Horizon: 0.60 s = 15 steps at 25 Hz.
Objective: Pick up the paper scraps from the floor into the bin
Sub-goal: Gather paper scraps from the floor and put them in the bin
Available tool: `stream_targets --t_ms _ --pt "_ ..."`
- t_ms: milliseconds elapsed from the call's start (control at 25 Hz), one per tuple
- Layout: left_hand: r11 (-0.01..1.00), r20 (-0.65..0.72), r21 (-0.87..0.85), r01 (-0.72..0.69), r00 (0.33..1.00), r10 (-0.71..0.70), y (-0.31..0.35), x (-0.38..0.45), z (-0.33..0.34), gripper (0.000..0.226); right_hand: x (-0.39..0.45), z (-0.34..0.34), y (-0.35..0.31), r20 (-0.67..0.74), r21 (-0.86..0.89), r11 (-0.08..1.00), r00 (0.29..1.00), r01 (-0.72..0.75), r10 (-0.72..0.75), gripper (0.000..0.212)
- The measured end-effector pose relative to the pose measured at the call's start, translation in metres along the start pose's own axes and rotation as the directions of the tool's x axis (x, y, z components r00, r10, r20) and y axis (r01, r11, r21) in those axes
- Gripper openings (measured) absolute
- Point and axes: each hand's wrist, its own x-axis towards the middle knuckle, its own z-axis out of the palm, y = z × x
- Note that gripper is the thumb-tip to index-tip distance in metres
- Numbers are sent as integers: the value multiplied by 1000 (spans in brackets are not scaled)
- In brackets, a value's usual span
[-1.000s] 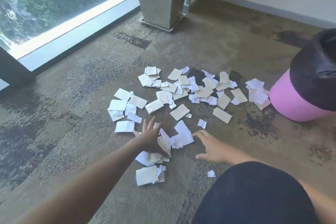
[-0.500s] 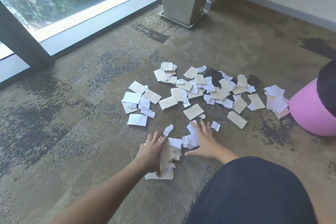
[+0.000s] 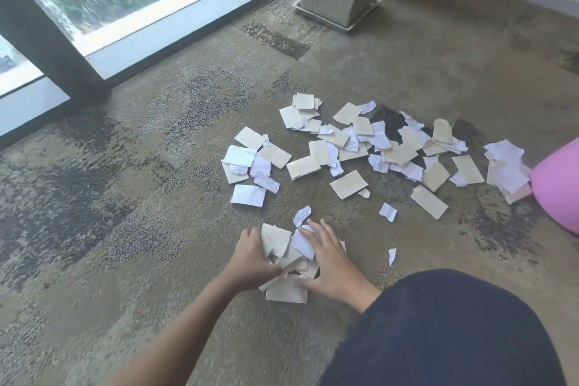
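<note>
Between the hands, the left hand [image 3: 250,255] seems to grip the small pile [image 3: 286,263]; the right hand [image 3: 329,260] presses flat. Loose scraps could slip out before the bin [image 3: 560,185].

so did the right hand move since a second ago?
Yes. The right hand slid left, from bare carpet onto the gathered pile, now further from the small lone scrap.

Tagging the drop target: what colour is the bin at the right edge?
Pink, going by the bin wall in the head view; its top is out of frame.
</note>
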Motion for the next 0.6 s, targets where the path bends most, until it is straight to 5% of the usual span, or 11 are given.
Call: stream_targets --t_ms 200,400,520,600 --pt "942 -66 -326 83 992 -110 4 -10 -22 44 8 -4 -13 12 -153 988 999 33 -32 95" --pt "993 -39 -38 -113 993 111 9 -5 -40 64 13 -15 -30 179 -112 992 983 63 -43 69" --pt "998 178 -58 30 984 -19 9 2 -38 78 9 -19 -39 219 -127 988 974 86 -56 53" --pt "994 281 -20 105 955 -95 5 1 -33 67 1 -21 -41 232 -109 990 971 87 -60 43"
